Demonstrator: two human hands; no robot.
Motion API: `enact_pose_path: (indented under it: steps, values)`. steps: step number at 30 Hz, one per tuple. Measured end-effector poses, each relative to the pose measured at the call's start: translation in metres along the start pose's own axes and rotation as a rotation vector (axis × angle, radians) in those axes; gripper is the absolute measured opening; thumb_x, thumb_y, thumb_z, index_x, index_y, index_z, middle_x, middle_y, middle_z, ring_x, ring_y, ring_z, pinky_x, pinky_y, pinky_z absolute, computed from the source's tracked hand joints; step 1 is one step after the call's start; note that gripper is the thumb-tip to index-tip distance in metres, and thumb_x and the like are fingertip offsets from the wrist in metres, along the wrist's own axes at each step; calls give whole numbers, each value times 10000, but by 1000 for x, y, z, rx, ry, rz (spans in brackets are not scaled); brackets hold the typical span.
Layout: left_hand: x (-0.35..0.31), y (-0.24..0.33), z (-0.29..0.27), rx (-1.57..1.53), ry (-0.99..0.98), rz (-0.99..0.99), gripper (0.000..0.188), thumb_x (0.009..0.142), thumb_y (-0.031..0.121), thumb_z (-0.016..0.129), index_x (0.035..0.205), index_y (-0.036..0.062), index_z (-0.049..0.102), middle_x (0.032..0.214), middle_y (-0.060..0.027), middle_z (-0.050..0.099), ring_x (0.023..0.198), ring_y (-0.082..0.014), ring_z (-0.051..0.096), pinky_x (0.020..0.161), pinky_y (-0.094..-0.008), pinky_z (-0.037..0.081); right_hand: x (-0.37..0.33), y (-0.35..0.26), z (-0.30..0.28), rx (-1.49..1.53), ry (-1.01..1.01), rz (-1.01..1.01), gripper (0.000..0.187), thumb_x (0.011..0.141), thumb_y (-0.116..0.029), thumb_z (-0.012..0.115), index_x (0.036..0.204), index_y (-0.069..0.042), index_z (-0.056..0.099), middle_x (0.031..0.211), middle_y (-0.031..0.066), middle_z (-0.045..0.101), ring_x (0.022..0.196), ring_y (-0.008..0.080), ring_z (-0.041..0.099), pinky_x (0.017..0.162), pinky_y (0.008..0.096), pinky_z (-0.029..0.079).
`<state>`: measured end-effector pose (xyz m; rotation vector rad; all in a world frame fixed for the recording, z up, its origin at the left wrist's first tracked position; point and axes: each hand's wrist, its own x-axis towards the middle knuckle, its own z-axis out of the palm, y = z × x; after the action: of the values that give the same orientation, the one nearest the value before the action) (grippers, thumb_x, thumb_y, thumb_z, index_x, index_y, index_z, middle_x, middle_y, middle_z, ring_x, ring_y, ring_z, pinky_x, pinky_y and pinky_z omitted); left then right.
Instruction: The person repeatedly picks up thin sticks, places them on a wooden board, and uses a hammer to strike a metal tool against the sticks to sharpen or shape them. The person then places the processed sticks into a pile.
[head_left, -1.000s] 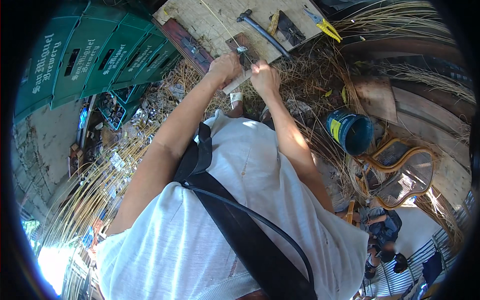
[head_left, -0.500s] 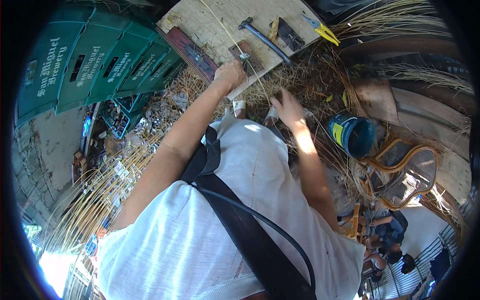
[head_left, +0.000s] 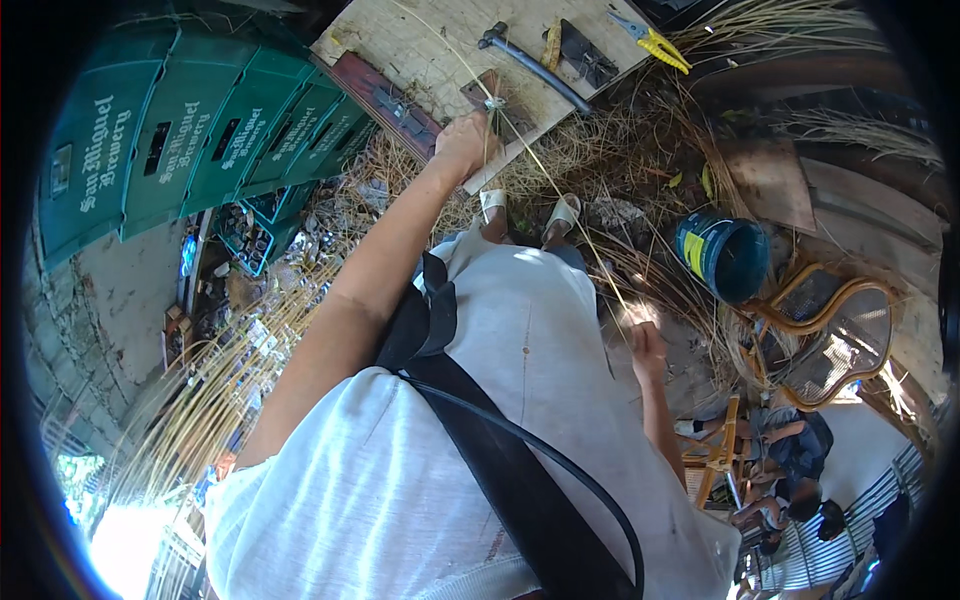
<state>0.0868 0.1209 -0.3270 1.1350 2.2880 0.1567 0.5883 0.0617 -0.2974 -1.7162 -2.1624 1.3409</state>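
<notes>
A long, pale rattan strip (head_left: 556,186) runs from the wooden work board (head_left: 400,50) at the top, past a small metal piece (head_left: 493,103) on a brown block, and out to the right. Its end part is pinched in my right hand (head_left: 648,342), which is low beside my right hip. My left hand (head_left: 464,143) is closed at the board's near edge, just below the metal piece. A thin strand shows beside its fingers; what they grip is hidden.
On the board lie a hammer (head_left: 535,68), yellow-handled pliers (head_left: 662,48) and a dark red block (head_left: 385,103). Green crates (head_left: 190,140) stand left. To the right are a blue-green bucket (head_left: 735,262) and a rattan chair frame (head_left: 835,340). Seated people (head_left: 795,455) are behind.
My right hand has swung from near the board's edge down and to the right, and now grips the strip, which is stretched straight. My left hand has stayed by the metal piece.
</notes>
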Motion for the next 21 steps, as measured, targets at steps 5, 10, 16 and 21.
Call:
enact_pose_path:
  steps: [5,10,16,21]
  values:
    - [14,1,-11,68,-172,19,390,854,280,462,1105,9,587,1122,-244,604,1090,-367,569,939,-418,452,94,-55,18,-461,-192,-132,487,928,-407,476,1232,-30,529,1256,209,537,1126,381,532,980,410,411]
    - [12,0,-6,70,-83,81,358,860,237,407,1032,-2,612,1087,-265,606,1048,-395,582,911,-442,463,221,-231,105,165,-290,-113,412,940,-376,444,1082,-16,586,1057,207,627,996,340,613,852,396,466]
    - [5,4,-16,60,-133,31,366,860,249,420,1062,10,609,1108,-250,608,1064,-375,584,914,-435,463,177,-168,109,175,11,-120,131,856,-84,515,949,-31,591,866,194,614,796,378,603,681,420,486]
    - [3,3,-13,79,-167,22,353,841,246,500,1067,4,623,1097,-240,621,1043,-368,600,901,-411,484,104,-94,46,173,-248,112,286,914,-265,525,1116,-76,596,928,148,671,893,235,664,764,336,511]
